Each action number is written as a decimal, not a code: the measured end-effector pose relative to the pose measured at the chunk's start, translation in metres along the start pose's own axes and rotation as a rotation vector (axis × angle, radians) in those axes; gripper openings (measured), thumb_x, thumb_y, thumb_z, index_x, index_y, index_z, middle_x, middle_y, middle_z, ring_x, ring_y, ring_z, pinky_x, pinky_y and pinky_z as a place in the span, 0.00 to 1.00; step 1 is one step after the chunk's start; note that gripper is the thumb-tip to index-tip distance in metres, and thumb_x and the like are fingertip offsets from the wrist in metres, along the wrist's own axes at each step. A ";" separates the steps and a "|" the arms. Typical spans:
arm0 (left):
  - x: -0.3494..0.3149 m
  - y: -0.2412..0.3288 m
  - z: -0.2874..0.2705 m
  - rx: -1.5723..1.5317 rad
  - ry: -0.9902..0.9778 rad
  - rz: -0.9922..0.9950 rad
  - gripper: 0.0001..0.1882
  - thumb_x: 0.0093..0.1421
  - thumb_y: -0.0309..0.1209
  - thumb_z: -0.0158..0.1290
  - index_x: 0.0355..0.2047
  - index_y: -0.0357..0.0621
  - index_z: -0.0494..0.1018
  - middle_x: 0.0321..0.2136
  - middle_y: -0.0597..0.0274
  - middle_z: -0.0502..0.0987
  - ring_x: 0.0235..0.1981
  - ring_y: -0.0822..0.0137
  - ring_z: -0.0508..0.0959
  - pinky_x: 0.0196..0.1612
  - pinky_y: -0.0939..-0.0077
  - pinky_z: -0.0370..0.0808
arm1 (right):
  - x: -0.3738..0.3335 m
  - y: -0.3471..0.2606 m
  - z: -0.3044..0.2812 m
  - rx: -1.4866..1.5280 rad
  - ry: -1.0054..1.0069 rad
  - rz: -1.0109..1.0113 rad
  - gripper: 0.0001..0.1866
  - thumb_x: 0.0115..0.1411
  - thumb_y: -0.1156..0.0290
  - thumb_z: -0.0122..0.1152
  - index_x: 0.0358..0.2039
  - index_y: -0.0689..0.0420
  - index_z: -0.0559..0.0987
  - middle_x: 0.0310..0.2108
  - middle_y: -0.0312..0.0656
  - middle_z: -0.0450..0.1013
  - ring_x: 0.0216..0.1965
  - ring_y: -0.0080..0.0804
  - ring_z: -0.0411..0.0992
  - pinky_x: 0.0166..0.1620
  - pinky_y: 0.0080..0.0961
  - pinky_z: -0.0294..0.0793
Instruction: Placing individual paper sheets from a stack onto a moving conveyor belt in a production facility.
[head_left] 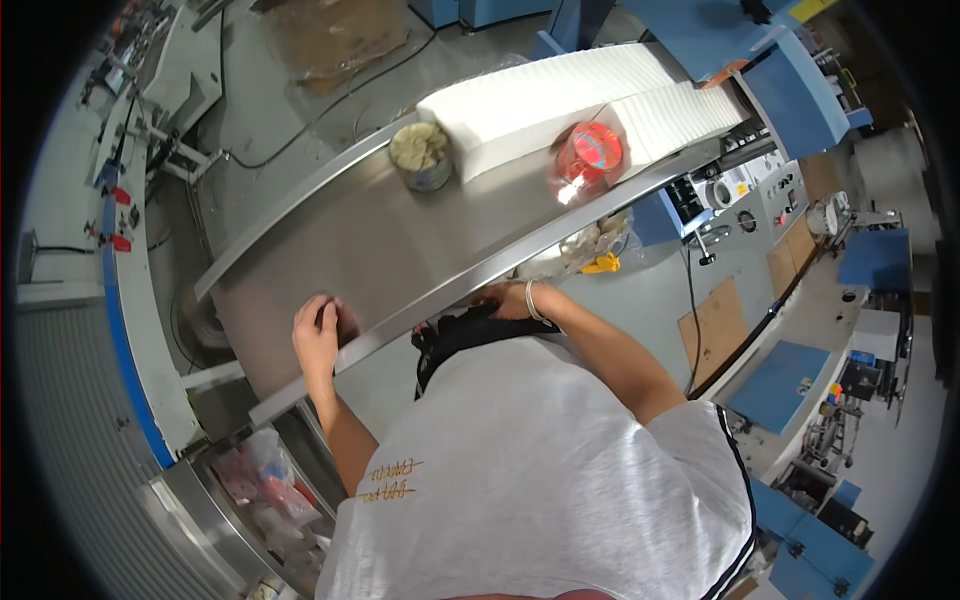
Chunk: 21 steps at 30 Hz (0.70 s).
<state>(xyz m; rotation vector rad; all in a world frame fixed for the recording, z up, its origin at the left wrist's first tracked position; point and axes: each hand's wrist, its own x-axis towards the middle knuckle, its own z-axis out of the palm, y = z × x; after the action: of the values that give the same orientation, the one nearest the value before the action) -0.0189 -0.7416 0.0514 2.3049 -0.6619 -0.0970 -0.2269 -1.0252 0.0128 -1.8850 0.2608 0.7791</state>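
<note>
My left hand [316, 336] rests near the front edge of the brushed-metal table [330, 250], its fingers loosely curled together, and I see nothing in them. My right hand [508, 297] is low at my waist, just under the table's front rim, against black cloth [465, 332]. Its fingers are mostly hidden, so what it touches or holds does not show. Farther along the table stand a round tub with pale, lumpy contents [421, 155] and a bright red container [591, 152]. Both are apart from my hands.
Long stacks of white ribbed sheets [560, 100] fill the table's far right. Under the table edge lie plastic bags [590, 245] and a yellow object [602, 263]. A machine with knobs [765, 205] stands at right. Left is a blue-edged counter [128, 330]; a bin of bags [265, 475] is below.
</note>
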 end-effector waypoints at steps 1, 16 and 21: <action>-0.002 -0.001 0.000 -0.009 0.035 -0.061 0.11 0.56 0.31 0.52 0.37 0.38 0.75 0.38 0.50 0.76 0.41 0.52 0.75 0.46 0.66 0.70 | -0.002 0.007 -0.004 -0.014 0.034 0.013 0.29 0.50 0.60 0.61 0.54 0.51 0.69 0.49 0.47 0.70 0.50 0.40 0.68 0.53 0.30 0.67; 0.009 0.115 0.087 -0.304 0.353 -0.041 0.08 0.58 0.29 0.53 0.32 0.37 0.76 0.28 0.59 0.76 0.31 0.71 0.75 0.37 0.78 0.72 | -0.147 -0.001 -0.154 -0.672 1.352 -0.290 0.17 0.49 0.68 0.62 0.42 0.48 0.77 0.52 0.45 0.65 0.53 0.48 0.61 0.52 0.40 0.61; 0.032 0.240 0.156 -0.212 -0.147 0.545 0.17 0.51 0.31 0.56 0.43 0.44 0.72 0.44 0.51 0.71 0.42 0.52 0.73 0.43 0.64 0.72 | -0.152 0.044 -0.179 -0.838 1.416 -0.057 0.15 0.47 0.69 0.61 0.39 0.47 0.79 0.51 0.46 0.65 0.55 0.48 0.59 0.54 0.42 0.59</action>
<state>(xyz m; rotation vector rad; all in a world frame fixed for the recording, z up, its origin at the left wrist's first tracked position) -0.1348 -1.0009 0.1007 1.8586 -1.2670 -0.0760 -0.2949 -1.2275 0.1203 -2.9379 0.8129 -0.7768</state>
